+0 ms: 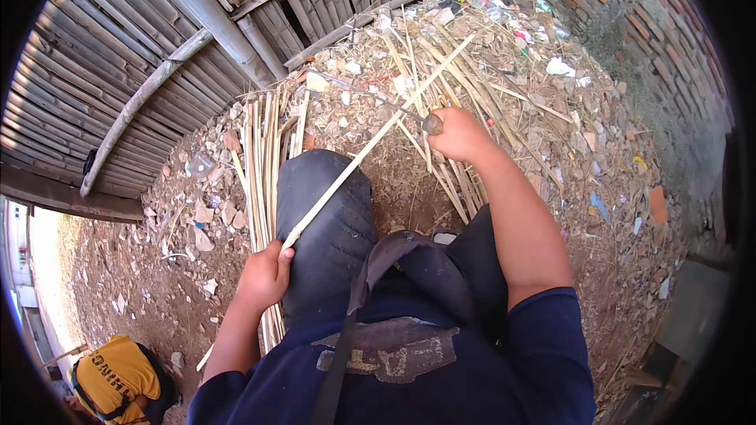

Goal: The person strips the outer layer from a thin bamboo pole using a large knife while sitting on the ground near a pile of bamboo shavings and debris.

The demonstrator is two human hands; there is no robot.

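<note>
My left hand is closed round the near end of a long, pale bamboo strip, thumb laid along it. The strip slants over my dark-trousered left knee and away to the upper right. In my right hand is the handle of a knife, its long thin blade pointing to the far left. Blade and strip cross just left of that fist; whether they touch I cannot tell. A bundle of bamboo strips lies along the outside of my left leg. More loose strips lie scattered beyond my right hand.
Rubble and litter cover the dirt ground, thickest at the far right. A bamboo-slat wall curves round the far left, and a brick wall stands at the right. At the lower left is another person in a yellow top.
</note>
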